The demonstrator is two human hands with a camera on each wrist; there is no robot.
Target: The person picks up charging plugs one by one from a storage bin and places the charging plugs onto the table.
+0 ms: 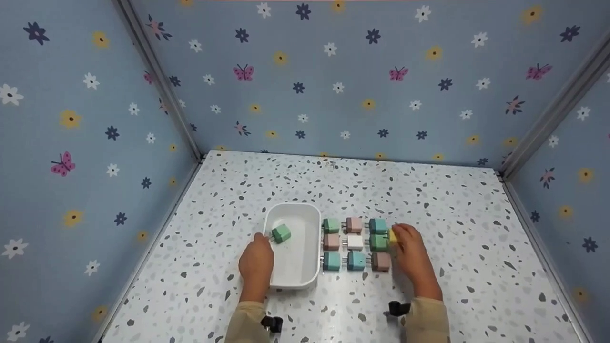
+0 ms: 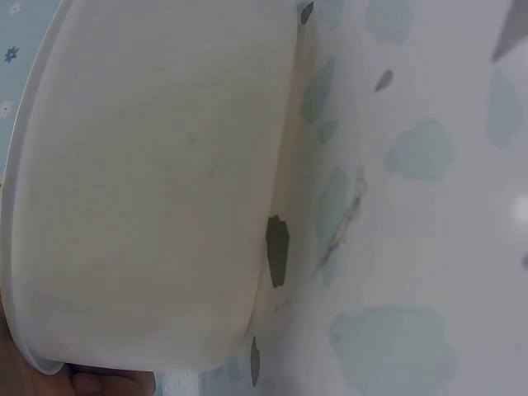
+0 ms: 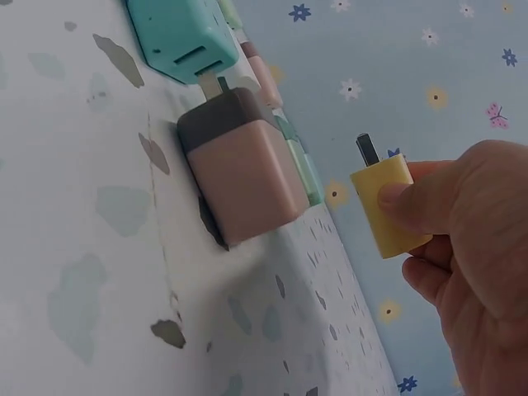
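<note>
On the left, my left hand [image 1: 256,264] holds the left rim of a white plastic tray [image 1: 305,276]; in the left wrist view its fingers [image 2: 111,384] show at the tray's edge. Inside the tray lies one green plug charger [image 1: 281,233], its prongs towards that hand. My right hand [image 1: 413,255] pinches a yellow plug charger [image 3: 388,210] between thumb and fingers, prongs pointing away from the palm. It is just right of a block of chargers set in rows, beside a green charger [image 1: 379,242] and a brown-and-pink charger [image 3: 243,169].
Several more chargers stand close together right of the tray, among them a white one [image 1: 354,242], a pink one [image 1: 353,224] and a teal one [image 1: 378,225]. The speckled tabletop [image 1: 228,190] is bounded by flowered panels [image 1: 333,95] at the back and sides.
</note>
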